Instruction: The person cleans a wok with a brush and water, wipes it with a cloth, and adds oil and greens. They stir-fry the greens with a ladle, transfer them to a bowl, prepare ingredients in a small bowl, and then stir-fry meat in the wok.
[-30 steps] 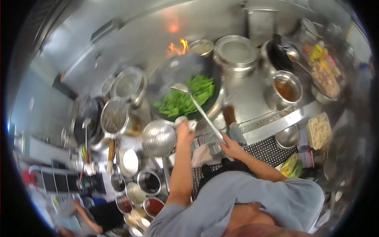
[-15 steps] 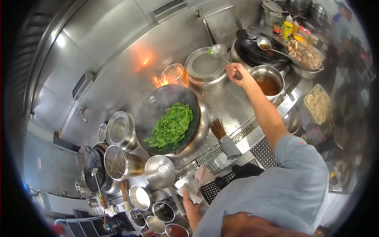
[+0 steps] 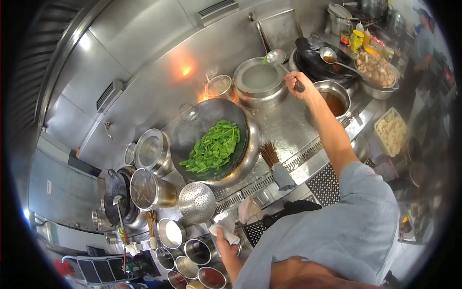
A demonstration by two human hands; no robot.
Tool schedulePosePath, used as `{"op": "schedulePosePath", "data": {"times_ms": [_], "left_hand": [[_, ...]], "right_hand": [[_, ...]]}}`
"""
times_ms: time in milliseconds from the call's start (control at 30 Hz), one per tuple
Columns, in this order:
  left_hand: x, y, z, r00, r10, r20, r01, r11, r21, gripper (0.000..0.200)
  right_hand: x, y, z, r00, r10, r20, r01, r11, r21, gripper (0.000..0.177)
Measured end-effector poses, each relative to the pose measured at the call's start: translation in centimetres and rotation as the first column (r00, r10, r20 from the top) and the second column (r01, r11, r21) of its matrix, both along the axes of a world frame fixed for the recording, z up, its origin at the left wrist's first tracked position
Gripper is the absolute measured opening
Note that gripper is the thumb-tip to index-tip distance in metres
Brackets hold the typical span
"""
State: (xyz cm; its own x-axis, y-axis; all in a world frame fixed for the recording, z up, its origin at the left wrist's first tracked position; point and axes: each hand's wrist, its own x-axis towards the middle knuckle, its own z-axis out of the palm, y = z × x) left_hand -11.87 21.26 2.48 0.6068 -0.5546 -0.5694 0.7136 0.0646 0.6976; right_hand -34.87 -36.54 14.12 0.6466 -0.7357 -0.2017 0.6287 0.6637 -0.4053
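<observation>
My right hand (image 3: pixel 298 85) is closed around the handle of a ladle (image 3: pixel 275 58). The ladle's bowl is raised over the far right rim of a pot of cloudy liquid (image 3: pixel 260 79), with a bit of green at its edge. Low in the view, my left hand (image 3: pixel 227 248) grips a folded white cloth (image 3: pixel 225 231), apart from the wok. Leafy greens (image 3: pixel 214 147) lie heaped in a dark wok (image 3: pixel 192 126) on the burner. Beside the cloth, a perforated strainer (image 3: pixel 197 202) has its handle largely hidden.
Flames (image 3: pixel 204 94) rise behind the wok. A bamboo brush (image 3: pixel 270 154) stands at the stove's front edge. A pot of brown liquid (image 3: pixel 333 100) is below my right wrist. Several metal containers (image 3: pixel 198 252) stand lower left. Another person (image 3: pixel 424 43) is at far right.
The view has shifted, moving the stove slightly rightward in frame. My left hand has moved a little left with the cloth. The ladle remains near the pot's rim. The flames look smaller.
</observation>
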Motion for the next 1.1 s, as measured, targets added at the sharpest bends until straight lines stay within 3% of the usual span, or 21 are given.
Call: {"op": "schedulePosePath", "data": {"times_ms": [200,267,300,433,500,600,667,733,767,800,833,867,933,967,1033,1067,1100], "left_hand": [[-1.1,1.4,0.3,0.999,0.049,0.007,-0.049,0.997,0.060,0.043],[-0.9,2.1,-0.8,1.000,0.031,0.005,-0.031,0.999,0.038,0.043],[-0.9,2.3,-1.0,1.000,0.008,0.004,-0.008,1.000,0.020,0.042],[-0.9,2.7,-1.3,1.000,0.016,-0.005,-0.016,1.000,-0.003,0.044],[-0.8,2.9,-1.0,1.000,0.004,0.008,-0.004,1.000,-0.029,0.045],[-0.3,3.0,-1.7,0.987,0.092,-0.129,-0.102,0.992,-0.074,0.045],[-0.2,2.4,-1.0,0.977,0.106,-0.187,-0.128,0.985,-0.112,0.049],[-0.2,0.7,0.8,0.977,0.062,-0.206,-0.087,0.990,-0.113,0.061],[0.4,0.3,-0.1,0.977,0.027,-0.211,-0.054,0.990,-0.127,0.061],[0.8,-0.6,0.1,0.987,-0.052,-0.154,0.020,0.979,-0.204,0.062],[1.4,-2.1,1.1,0.974,-0.060,-0.220,0.019,0.983,-0.184,0.063],[1.8,-3.6,1.8,0.983,-0.056,-0.175,0.029,0.987,-0.155,0.064],[3.5,-7.0,1.6,0.987,-0.138,-0.087,0.127,0.985,-0.121,0.062],[3.9,-9.3,3.2,0.980,-0.131,-0.150,0.103,0.978,-0.182,0.058],[6.0,-14.1,2.4,0.978,-0.167,-0.123,0.141,0.971,-0.195,0.048],[6.6,-16.7,2.4,0.987,-0.102,-0.122,0.089,0.990,-0.107,0.038],[7.4,-18.9,1.9,0.987,-0.082,-0.137,0.063,0.989,-0.134,0.029]], "right_hand": [[0.5,0.6,1.6,1.000,-0.020,-0.018,0.020,0.999,-0.027,0.006],[0.8,-0.9,1.1,0.989,0.082,0.124,-0.077,0.996,-0.044,0.014],[1.2,-0.8,2.1,0.989,0.069,0.131,-0.074,0.997,0.033,0.021],[2.6,-0.2,4.3,0.979,0.114,0.170,-0.123,0.991,0.044,0.012],[3.1,1.3,5.0,0.994,0.111,-0.021,-0.113,0.989,-0.095,0.008],[3.9,4.6,5.1,0.983,0.142,-0.114,-0.160,0.973,-0.167,0.023],[4.4,7.4,4.5,0.965,0.208,-0.160,-0.232,0.961,-0.151,0.023],[5.0,10.7,3.7,0.947,0.259,-0.190,-0.298,0.929,-0.218,0.025],[5.6,12.1,3.3,0.915,0.253,-0.314,-0.330,0.918,-0.220,0.025],[6.1,13.4,2.7,0.905,0.281,-0.321,-0.354,0.913,-0.201,0.025],[6.6,14.6,2.4,0.832,0.203,-0.516,-0.397,0.868,-0.297,0.026],[7.1,15.7,2.3,0.733,0.085,-0.675,-0.450,0.805,-0.387,0.027],[8.6,19.6,2.0,0.608,-0.130,-0.783,-0.499,0.705,-0.504,0.053],[9.4,20.8,0.9,0.536,-0.203,-0.819,-0.567,0.633,-0.528,0.060],[10.7,22.7,-1.1,0.439,-0.273,-0.856,-0.753,0.407,-0.517,0.055],[10.7,23.6,-1.3,0.316,-0.242,-0.917,-0.855,0.347,-0.386,0.053],[10.1,25.1,-0.7,0.247,-0.253,-0.935,-0.920,0.242,-0.308,0.054]]}}
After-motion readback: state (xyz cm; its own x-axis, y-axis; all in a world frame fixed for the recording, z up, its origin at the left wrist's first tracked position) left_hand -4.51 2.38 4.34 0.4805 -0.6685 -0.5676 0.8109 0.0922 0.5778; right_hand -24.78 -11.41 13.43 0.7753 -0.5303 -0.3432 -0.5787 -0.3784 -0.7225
